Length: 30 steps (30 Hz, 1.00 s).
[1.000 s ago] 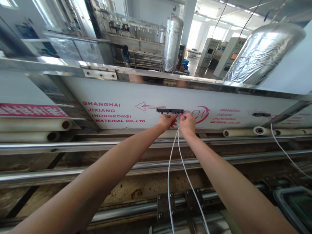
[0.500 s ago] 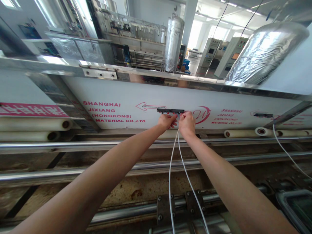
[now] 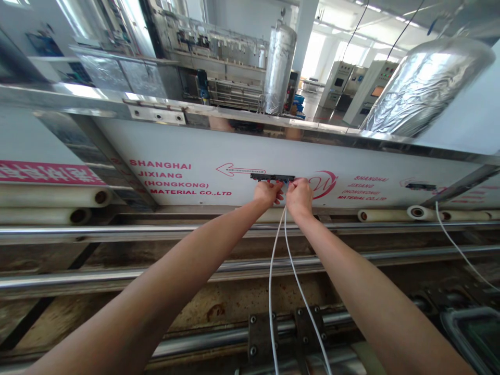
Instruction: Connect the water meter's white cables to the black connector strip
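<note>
A black terminal block strip [image 3: 258, 176] is fixed to a white printed panel [image 3: 187, 148], straight ahead at arm's length. My left hand [image 3: 267, 193] is at the underside of the strip with its fingers curled together; what is in them is hidden. Close beside it, my right hand [image 3: 300, 197] pinches at the strip's right end, where small blue and red wire ends show. Two white cables, the left one [image 3: 272, 276] and the right one [image 3: 299, 276], rise from below and meet between my hands. The fingertips partly cover the wire ends.
Metal rails [image 3: 148, 273] run across below the panel, with clamp blocks [image 3: 260, 333] at the bottom. Pale rollers [image 3: 385, 215] lie along the panel's foot. Another black strip [image 3: 421, 186] with a white cable [image 3: 457, 249] is at right. Foil-wrapped tanks [image 3: 429, 86] stand behind.
Both hands stay at the terminal strip with only slight finger movement. The view has shifted a little, and the cables sit slightly further left.
</note>
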Motion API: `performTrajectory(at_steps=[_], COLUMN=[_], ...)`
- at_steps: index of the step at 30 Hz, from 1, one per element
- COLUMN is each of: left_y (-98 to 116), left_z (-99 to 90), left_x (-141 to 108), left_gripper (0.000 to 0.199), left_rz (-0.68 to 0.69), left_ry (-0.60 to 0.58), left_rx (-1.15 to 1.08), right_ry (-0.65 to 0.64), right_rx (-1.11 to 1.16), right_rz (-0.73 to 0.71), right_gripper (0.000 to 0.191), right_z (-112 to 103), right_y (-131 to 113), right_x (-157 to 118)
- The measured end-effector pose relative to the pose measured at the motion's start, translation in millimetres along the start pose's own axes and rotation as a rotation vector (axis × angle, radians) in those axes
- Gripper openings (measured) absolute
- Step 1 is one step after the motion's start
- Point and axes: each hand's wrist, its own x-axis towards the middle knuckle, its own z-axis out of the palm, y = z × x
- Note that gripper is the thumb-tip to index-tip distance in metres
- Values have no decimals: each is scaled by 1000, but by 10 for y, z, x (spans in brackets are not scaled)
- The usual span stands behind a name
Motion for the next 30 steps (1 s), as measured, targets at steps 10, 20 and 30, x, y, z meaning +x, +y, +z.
performTrajectory(at_steps=[10, 20, 30], left_y=[-19, -87, -45], left_z=[12, -130, -115], left_x=[29, -41, -3], left_gripper=[36, 37, 34], left_rz=[9, 62, 31], left_ry=[8, -43, -2], left_rx=[6, -36, 12], right_ry=[12, -26, -93], right_rx=[28, -93, -160], right_rz=[39, -130, -83], right_gripper=[15, 14, 17], right_z=[16, -45, -39], right_y=[-44, -107, -167], right_x=[25, -54, -17])
